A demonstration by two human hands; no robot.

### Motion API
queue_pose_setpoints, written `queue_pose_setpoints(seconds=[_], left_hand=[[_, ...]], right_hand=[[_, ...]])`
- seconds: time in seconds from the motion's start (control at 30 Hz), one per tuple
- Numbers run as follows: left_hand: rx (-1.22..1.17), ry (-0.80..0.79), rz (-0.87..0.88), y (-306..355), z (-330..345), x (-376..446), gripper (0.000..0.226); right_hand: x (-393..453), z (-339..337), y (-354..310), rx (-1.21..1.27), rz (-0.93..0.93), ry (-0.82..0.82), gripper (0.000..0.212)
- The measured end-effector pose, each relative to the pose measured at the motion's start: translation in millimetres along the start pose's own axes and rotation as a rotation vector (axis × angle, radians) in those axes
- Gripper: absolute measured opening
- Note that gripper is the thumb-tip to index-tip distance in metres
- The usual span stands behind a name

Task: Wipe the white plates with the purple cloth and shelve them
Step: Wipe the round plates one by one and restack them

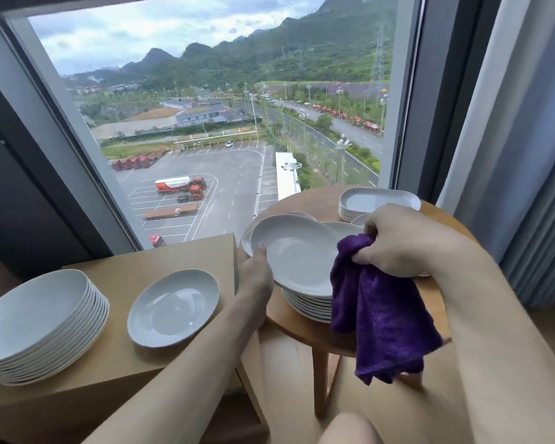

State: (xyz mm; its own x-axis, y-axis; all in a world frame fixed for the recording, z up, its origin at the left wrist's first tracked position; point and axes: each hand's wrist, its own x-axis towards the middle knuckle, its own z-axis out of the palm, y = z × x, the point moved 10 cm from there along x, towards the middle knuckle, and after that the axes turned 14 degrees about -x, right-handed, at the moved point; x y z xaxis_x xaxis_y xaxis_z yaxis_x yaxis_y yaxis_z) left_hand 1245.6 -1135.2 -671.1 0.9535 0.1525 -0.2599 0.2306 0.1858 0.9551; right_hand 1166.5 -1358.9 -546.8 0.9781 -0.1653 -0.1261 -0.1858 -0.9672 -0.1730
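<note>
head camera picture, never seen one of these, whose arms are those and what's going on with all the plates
There is no machine here. A camera worn on a person's head looks forward and down, so the two arms are that person's own.

The left hand holds the rim of a white plate, tilted above a stack on a round table. The right hand grips a purple cloth, which hangs beside the plate.

Further back on the table is a stack of oblong dishes. On the wooden shelf to the left sit a tall pile and a single plate. Behind is a window overlooking a car park.
</note>
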Motion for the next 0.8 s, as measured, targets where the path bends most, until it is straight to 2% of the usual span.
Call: queue_pose_setpoints(seconds=[0.2,0.37,0.43,0.53,0.6,0.67,0.73,0.8], left_hand=[[0.01,-0.015,-0.05,-15,12,10,0.052],[0.124,-0.091,-0.034,-25,29,14,0.06],[0.234,-0.129,0.004,-28,34,16,0.073],[0.384,-0.182,0.031,-38,37,28,0.114],[0.449,-0.224,0.026,-44,37,33,0.124],[0.407,-0.245,0.05,-35,27,27,0.114],[0.3,-0.205,0.098,-29,0,24,0.074],[0.192,-0.069,0.104,-37,-56,28,0.039]], right_hand=[[-1,10,-15,-0.027,-0.071,-0.056,0.023],[7,14,-23,0.019,-0.094,-0.007,0.019],[12,14,-24,0.045,-0.09,0.048,0.015],[18,13,-24,0.059,-0.07,0.147,0.012],[22,15,-24,0.068,-0.058,0.183,0.013],[25,19,-26,0.071,-0.064,0.199,0.018],[27,22,-29,0.079,-0.085,0.208,0.023],[26,23,-38,0.099,-0.126,0.219,0.023]])
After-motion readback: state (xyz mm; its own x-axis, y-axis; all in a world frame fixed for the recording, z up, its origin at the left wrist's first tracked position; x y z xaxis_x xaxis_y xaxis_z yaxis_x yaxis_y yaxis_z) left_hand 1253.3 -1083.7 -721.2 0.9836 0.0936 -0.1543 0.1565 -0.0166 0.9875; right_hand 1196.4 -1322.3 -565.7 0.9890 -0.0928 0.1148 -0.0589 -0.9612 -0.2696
